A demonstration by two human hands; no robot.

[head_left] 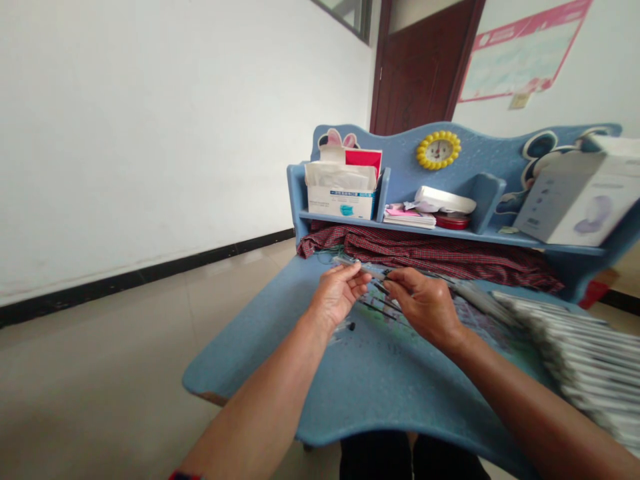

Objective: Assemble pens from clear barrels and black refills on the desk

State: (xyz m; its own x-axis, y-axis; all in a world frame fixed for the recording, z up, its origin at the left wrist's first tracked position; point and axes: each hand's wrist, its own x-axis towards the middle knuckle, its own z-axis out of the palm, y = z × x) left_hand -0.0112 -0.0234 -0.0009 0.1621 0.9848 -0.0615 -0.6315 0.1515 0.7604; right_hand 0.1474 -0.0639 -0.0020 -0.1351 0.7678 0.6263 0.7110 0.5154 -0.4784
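Note:
Above the blue desk (pixel 240 333) my two hands meet around a slim translucent pen (pixel 373 272). My left hand (pixel 337 293) pinches its barrel between thumb and fingers, with the palm turned up. At the pen's other end, the closed fingertips of my right hand (pixel 423 303) grip close to a small black part (pixel 387 272); whether it is fully seated in the barrel I cannot tell. Thin dark pen refills (pixel 383 310) lie beneath my hands. Nearer to me is a clear piece with a black tip (pixel 352 327), slightly blurred.
Many pale, pen-like sticks (pixel 590 360) are heaped at the right. A checked cloth (pixel 430 257) lies along the desk's back. The shelf holds a mask box (pixel 340 202), papers (pixel 407 217), a red round tin (pixel 453 221) and a white carton (pixel 575 193).

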